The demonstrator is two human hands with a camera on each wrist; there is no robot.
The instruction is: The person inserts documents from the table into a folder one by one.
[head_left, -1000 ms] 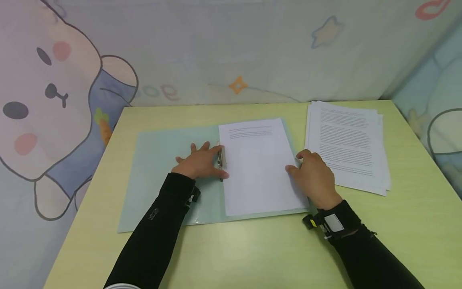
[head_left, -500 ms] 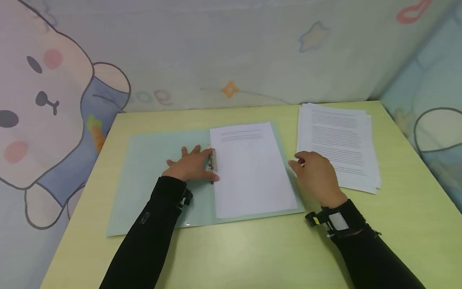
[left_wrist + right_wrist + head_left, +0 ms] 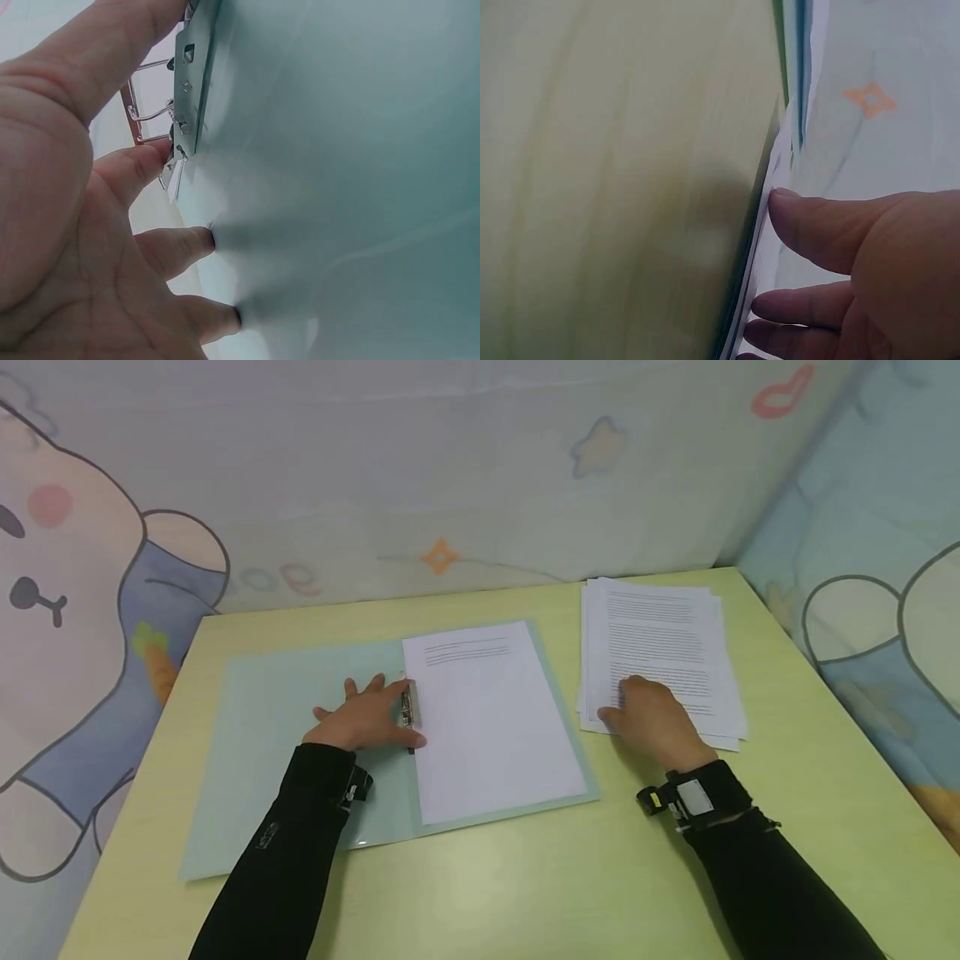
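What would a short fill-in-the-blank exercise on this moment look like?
1. The left hand rests on the open folder by its metal ____.
2. The right hand rests on the paper ____ beside the folder.
3. A single sheet lies in the folder's ____ half.
4. Everything lies on a ____ table.

Missing words: clip; stack; right; yellow-green

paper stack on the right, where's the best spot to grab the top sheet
Probably the near left corner of the paper stack, coming from the left edge, beside the right hand. The sheets lie flat and slightly fanned there, so a thumb could likely peel one up; the folder side is free.
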